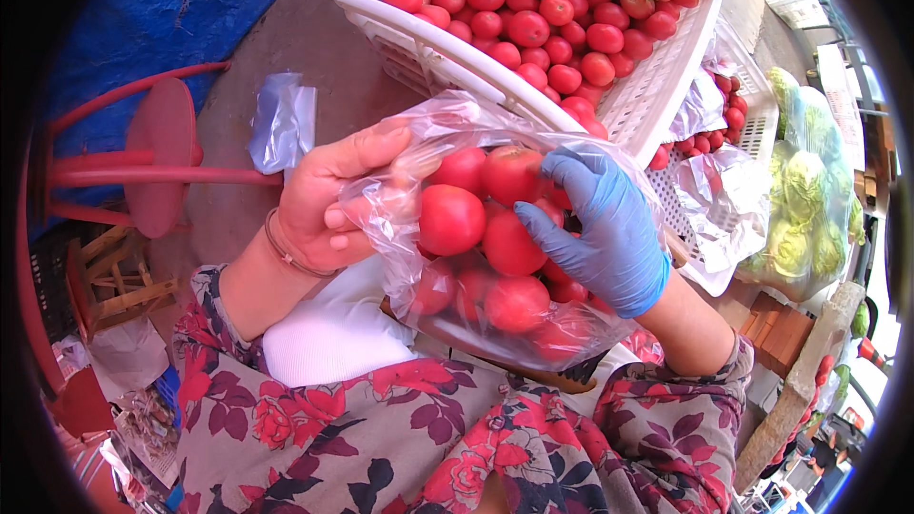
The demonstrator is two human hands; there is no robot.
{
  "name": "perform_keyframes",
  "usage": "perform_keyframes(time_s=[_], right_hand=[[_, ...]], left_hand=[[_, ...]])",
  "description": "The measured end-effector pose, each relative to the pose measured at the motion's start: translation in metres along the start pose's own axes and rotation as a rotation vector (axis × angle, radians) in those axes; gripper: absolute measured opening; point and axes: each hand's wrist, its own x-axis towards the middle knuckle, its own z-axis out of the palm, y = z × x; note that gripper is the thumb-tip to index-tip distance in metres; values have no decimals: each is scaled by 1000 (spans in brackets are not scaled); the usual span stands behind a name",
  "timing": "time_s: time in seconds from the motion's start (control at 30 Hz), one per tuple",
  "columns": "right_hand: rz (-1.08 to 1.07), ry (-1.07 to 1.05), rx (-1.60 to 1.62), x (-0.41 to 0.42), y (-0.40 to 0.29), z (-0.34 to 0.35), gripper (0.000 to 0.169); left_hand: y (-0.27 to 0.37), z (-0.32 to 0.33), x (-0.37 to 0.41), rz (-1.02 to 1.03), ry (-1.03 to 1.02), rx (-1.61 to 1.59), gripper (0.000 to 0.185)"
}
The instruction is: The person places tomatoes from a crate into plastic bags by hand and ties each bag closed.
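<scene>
A clear plastic bag [400, 278] full of red tomatoes [451, 220] is held in front of my torso, its mouth spread wide. My left hand [335, 193], bare with a thin bracelet at the wrist, grips the bag's left side. At the bag's mouth, my right hand [603, 225] wears a blue glove. Its curved thumb and fingers touch the tomatoes at the right of the bag. Whether they grip one is not plain, since the palm hides part of the fruit. Just beyond the bag stands a white plastic crate [457, 61] heaped with tomatoes [528, 28].
Folded plastic bags [283, 121] lie left of my left hand, near a red stool [163, 157]. On the right are a white basket [764, 130] of small red fruit [735, 114] and bagged leafy greens [803, 185]. A wooden stool [118, 275] stands lower left.
</scene>
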Motion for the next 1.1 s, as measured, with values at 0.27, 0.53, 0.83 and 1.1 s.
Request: perform_keyframes(time_s=[0.27,0.53,0.83,1.1], right_hand=[[-91,232,136,69,-3,-39,13],[-102,-67,-307,230,95,59,63],[7,-393,-352,272,88,88,79],[314,-217,787,196,114,1,69]], left_hand=[[-1,-4,-9,5,45,13,42],[-5,-10,1,-179,-61,-148,46],[-16,-7,13,-521,-242,-248,44],[-14,-4,32,-696,-241,-402,49]])
